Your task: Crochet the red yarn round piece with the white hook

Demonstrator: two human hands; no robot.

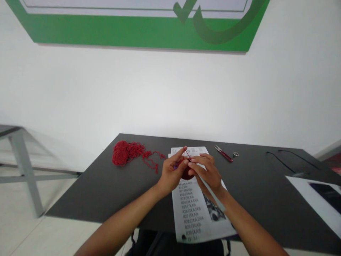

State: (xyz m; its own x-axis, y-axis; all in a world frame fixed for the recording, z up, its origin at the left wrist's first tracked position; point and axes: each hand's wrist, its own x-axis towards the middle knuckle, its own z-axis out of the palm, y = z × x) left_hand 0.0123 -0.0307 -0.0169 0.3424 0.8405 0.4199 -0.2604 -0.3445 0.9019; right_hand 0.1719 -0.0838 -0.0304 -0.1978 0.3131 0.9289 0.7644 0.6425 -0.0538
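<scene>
Both of my hands meet over the printed sheet, around a small dark red crochet piece. My left hand pinches that piece between thumb and fingers, its index finger raised with a strand of red yarn running over the tip. A small purple bit shows beside the left fingers; its kind is unclear. My right hand is closed at the edge of the piece, the fingertips together on what looks like a crochet hook, mostly hidden by the fingers.
A red yarn ball with loose strands lies at left on the dark table. Printed pages lie under my hands. Red-handled thread snips, a small ring, eyeglasses and a phone on white paper are at right.
</scene>
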